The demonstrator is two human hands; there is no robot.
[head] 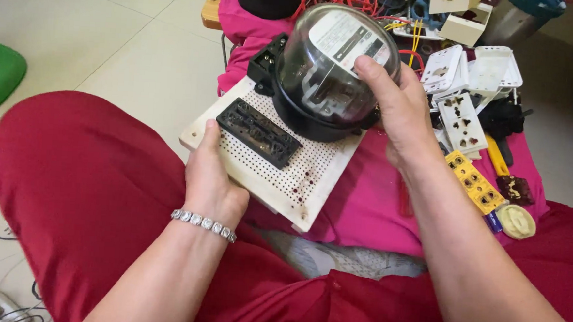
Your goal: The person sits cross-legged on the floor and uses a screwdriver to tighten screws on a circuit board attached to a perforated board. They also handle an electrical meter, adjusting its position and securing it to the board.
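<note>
2 hands: left hand (208,176) grips perforated board (298,181), right hand (394,108) clasps meter (324,71).

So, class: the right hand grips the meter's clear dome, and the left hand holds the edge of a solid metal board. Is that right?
Not quite. The head view shows the left hand holding a white perforated board, not solid metal. The right hand does grip the meter's clear dome.

White rectangular label (349,41) with black bars, inside clear meter dome (331,62).
</note>
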